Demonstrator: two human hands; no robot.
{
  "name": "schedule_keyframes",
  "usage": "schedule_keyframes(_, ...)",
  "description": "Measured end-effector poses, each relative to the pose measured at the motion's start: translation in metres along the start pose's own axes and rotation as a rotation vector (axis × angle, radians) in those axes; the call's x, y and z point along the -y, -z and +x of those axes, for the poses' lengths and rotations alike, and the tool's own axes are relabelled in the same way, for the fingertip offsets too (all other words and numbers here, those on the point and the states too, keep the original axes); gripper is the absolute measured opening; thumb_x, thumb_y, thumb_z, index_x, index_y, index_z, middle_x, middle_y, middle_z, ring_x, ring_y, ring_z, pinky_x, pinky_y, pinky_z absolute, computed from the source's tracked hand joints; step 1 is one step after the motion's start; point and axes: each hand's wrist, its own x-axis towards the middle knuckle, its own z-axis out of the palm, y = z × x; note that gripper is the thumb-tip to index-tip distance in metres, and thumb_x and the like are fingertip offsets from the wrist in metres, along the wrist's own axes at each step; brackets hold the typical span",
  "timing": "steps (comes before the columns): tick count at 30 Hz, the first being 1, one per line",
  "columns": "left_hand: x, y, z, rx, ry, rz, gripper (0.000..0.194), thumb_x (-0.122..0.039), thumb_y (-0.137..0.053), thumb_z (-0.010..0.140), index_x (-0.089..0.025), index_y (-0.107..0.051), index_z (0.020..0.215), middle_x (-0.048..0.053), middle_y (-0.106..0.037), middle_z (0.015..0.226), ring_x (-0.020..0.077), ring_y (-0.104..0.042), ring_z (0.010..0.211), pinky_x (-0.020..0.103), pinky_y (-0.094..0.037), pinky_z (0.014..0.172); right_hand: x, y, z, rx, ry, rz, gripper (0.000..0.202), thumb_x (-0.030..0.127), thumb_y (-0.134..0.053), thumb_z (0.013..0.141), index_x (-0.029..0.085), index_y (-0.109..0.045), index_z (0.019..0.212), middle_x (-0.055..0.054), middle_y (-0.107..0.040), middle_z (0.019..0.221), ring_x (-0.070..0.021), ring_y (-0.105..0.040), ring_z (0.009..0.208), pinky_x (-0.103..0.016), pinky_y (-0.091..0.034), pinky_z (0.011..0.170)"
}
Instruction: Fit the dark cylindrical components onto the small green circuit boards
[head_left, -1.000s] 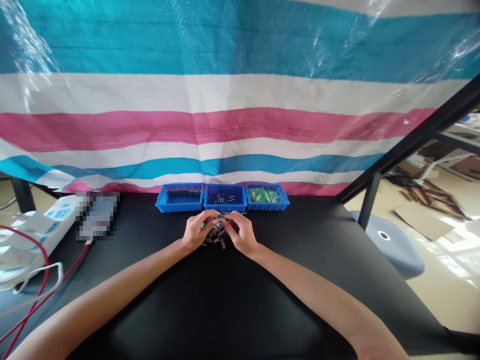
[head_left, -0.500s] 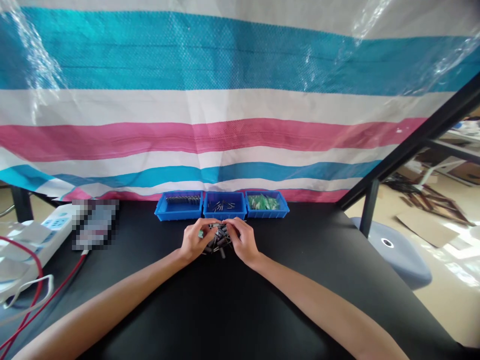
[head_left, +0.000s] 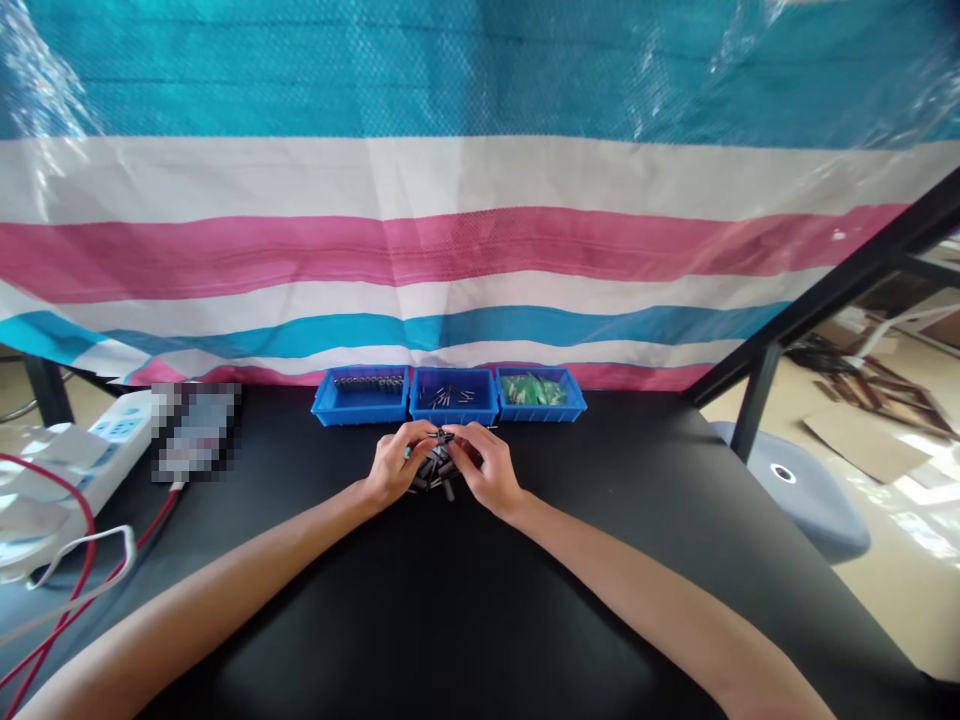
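Note:
Both hands meet over a pile of small dark cylindrical parts (head_left: 435,473) on the black table. My left hand (head_left: 390,468) is closed, its thumb and fingers pinched at the pile's far side. A small greenish spot shows at its fingers; I cannot make out what it is. Opposite it, my right hand (head_left: 491,470) is pinched too. Between the fingertips of both hands is a small dark metallic part (head_left: 441,437), too small to name. Just beyond the hands stands the middle blue bin (head_left: 453,412), with several thin metal pins in it.
The left blue bin (head_left: 360,411) holds a row of small metal pieces, the right blue bin (head_left: 541,411) green-and-silver packets. A striped sheet (head_left: 480,245) hangs behind. At left lie a power strip (head_left: 124,440) and red cable (head_left: 150,535). A grey stool (head_left: 814,500) stands right.
The view has tilted and shifted slightly. My hands stay together over the pile, and the dark part between the fingertips now shows more plainly.

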Motion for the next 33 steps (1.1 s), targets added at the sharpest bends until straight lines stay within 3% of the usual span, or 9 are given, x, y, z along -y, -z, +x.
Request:
schedule_keyframes(7,-0.002,0.0,0.001,0.025,-0.016,-0.037,0.016,-0.03,-0.054,0.092,-0.018,-0.061,0.1,0.0,-0.071,0.079,0.0093,-0.066,0.063,0.016,-0.051,0.062,-0.004,-0.003,-0.002,0.018,0.07,0.009,0.016,0.025,-0.058,0.091,0.018,-0.065,0.103,-0.005,-0.061,0.082,-0.0135,-0.057,0.066,-0.025,-0.049,0.061)
schedule_keyframes(11,-0.008,0.004,0.007,0.028,-0.054,-0.004,0.02,-0.031,-0.056,0.091,-0.018,-0.063,0.105,0.003,-0.071,0.085,0.0103,-0.065,0.064,0.019,-0.051,0.063,-0.001,-0.002,-0.002,-0.038,0.041,-0.005,0.013,0.024,-0.056,0.092,0.018,-0.065,0.099,-0.005,-0.062,0.08,-0.0145,-0.058,0.067,-0.026,-0.048,0.063)
schedule_keyframes(20,-0.02,0.005,0.017,-0.016,-0.142,-0.021,0.014,-0.026,-0.062,0.088,-0.018,-0.068,0.096,0.006,-0.072,0.087,0.0146,-0.067,0.078,0.023,-0.054,0.071,0.0,0.0,-0.002,-0.055,-0.003,0.004,0.016,0.026,-0.055,0.093,0.017,-0.067,0.098,-0.004,-0.063,0.08,-0.0133,-0.056,0.065,-0.025,-0.047,0.062)
schedule_keyframes(22,-0.022,0.018,0.035,0.047,-0.107,-0.048,0.017,-0.029,-0.059,0.09,-0.017,-0.069,0.095,0.006,-0.071,0.086,0.0121,-0.065,0.066,0.022,-0.053,0.063,0.0,0.0,-0.002,-0.05,-0.018,-0.004,0.018,0.026,-0.053,0.093,0.017,-0.067,0.101,-0.003,-0.062,0.078,-0.0125,-0.054,0.062,-0.025,-0.045,0.06)
schedule_keyframes(25,-0.023,0.058,0.078,0.264,0.028,-0.071,0.024,-0.035,-0.056,0.091,-0.016,-0.068,0.099,0.005,-0.07,0.079,0.0089,-0.059,0.053,0.021,-0.05,0.056,-0.001,0.0,-0.002,-0.042,-0.051,0.0,0.021,0.026,-0.049,0.095,0.018,-0.067,0.102,-0.002,-0.059,0.075,-0.0114,-0.051,0.057,-0.025,-0.044,0.058)
schedule_keyframes(27,-0.02,0.088,0.108,0.305,0.125,0.003,0.028,-0.038,-0.057,0.089,-0.015,-0.068,0.101,0.004,-0.07,0.075,0.0094,-0.058,0.052,0.02,-0.047,0.052,-0.002,0.0,-0.002,-0.032,-0.068,0.004,0.023,0.027,-0.047,0.096,0.018,-0.067,0.102,-0.001,-0.058,0.074,-0.0109,-0.051,0.056,-0.024,-0.043,0.057)
schedule_keyframes(29,-0.01,0.112,0.129,0.241,0.185,0.179,0.031,-0.041,-0.055,0.088,-0.016,-0.068,0.101,0.005,-0.072,0.079,0.0106,-0.06,0.056,0.02,-0.044,0.054,-0.003,-0.001,-0.002,-0.017,-0.073,0.002,0.023,0.028,-0.046,0.096,0.019,-0.067,0.101,-0.001,-0.058,0.074,-0.011,-0.051,0.056,-0.024,-0.043,0.057)
schedule_keyframes(31,0.005,0.123,0.138,0.297,0.245,0.402,0.03,-0.043,-0.055,0.087,-0.019,-0.07,0.095,0.003,-0.072,0.073,0.0117,-0.059,0.056,0.022,-0.043,0.057,-0.003,-0.001,-0.002,-0.005,-0.074,0.001,0.023,0.028,-0.046,0.096,0.019,-0.067,0.1,-0.002,-0.059,0.075,-0.0111,-0.051,0.057,-0.024,-0.043,0.058)
schedule_keyframes(33,0.022,0.123,0.136,0.432,0.308,0.536,0.03,-0.044,-0.057,0.083,-0.02,-0.071,0.092,0.002,-0.073,0.076,0.0129,-0.06,0.054,0.024,-0.042,0.059,-0.002,-0.001,-0.001,0.006,-0.075,0.007,0.024,0.028,-0.046,0.096,0.018,-0.067,0.099,-0.003,-0.06,0.077,-0.0112,-0.052,0.058,-0.024,-0.044,0.058)
